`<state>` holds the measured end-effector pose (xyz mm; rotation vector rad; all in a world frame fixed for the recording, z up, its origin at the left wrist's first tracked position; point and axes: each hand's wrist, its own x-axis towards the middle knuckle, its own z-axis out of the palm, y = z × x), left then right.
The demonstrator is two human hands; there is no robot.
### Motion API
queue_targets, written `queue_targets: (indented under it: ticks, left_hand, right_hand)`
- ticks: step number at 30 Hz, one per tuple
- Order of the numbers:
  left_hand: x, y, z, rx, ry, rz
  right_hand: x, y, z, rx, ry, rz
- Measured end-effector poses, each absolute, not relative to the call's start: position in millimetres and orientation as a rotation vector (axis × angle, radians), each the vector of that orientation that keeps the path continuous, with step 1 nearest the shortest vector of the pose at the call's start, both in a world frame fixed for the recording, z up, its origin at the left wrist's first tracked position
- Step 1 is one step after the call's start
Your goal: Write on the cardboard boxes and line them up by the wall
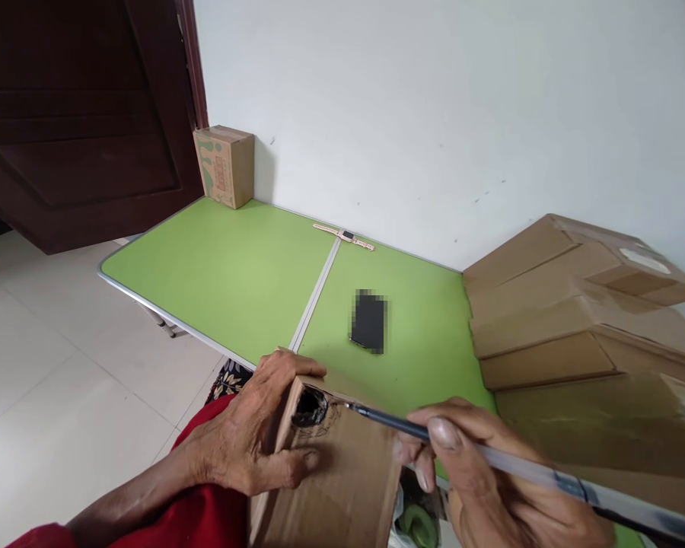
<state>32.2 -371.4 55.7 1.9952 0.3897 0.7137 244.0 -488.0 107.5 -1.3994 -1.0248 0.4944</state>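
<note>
A brown cardboard box (348, 487) is tilted in front of me, its upper end over the green table. My left hand (262, 430) grips its left edge, fingers over the top and thumb on the face. Near the box's upper corner is a dark round hole (310, 406) with a black, rough rim. Small black marks lie beside and below it. My right hand (462, 464) is closed around a pen (388, 420) with a black grip and clear barrel. The pen's metal tip is at the box face, just right of the hole; I cannot tell whether it touches.
On the green table (217, 259) lie a blurred black object (368, 323) and a watch with a pale strap (347, 236). A small carton (228, 167) stands at the far left corner. Larger cardboard boxes (559, 320) are stacked at right. A dark door (80, 114) is at left.
</note>
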Motion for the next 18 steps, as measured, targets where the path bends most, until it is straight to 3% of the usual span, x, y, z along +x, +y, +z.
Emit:
queue_targets:
  ticks: [5,9,13,18]
  left_hand:
    - [31.2,-372.5,55.3,1.978,0.432,0.664]
    - [31.8,-372.2,54.1,1.947,0.426,0.685]
    - [29.7,-370.5,53.2,1.918,0.418,0.691]
    - [24.8,-367.6,48.9,1.91,0.456,0.643]
  right_hand:
    - [281.0,-425.6,79.6,-1.15,-0.951,0.369]
    - [309.5,-351.8,19.3,-1.733,-1.349,0.1]
    - [314.3,-306.3,-35.0,-1.942,-1.646,0.086]
    - [314.0,-295.5,-65.5,-2.163,-1.901,0.065]
